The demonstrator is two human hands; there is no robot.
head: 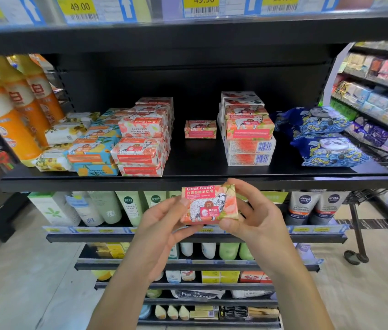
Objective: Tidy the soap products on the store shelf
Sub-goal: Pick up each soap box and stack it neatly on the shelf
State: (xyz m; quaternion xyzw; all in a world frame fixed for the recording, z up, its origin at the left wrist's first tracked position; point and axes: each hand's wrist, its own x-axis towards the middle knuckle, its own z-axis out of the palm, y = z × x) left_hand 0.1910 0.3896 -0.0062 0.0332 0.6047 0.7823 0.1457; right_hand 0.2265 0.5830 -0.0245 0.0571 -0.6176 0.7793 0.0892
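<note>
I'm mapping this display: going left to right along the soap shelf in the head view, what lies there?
Orange bottles, teal soap boxes, pink soap stack, lone pink soap box, tall soap stack, blue panda packs.

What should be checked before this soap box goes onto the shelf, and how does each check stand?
1. Rose goat soap box held by left hand and right hand: ok.
2. Label upright, facing the person: ok.
3. Bare shelf space in front of the lone pink box: ok.
4. Right stack is the same variety: cannot tell.
5. Left pink stack squared up: not ok, boxes lie skewed.
</note>
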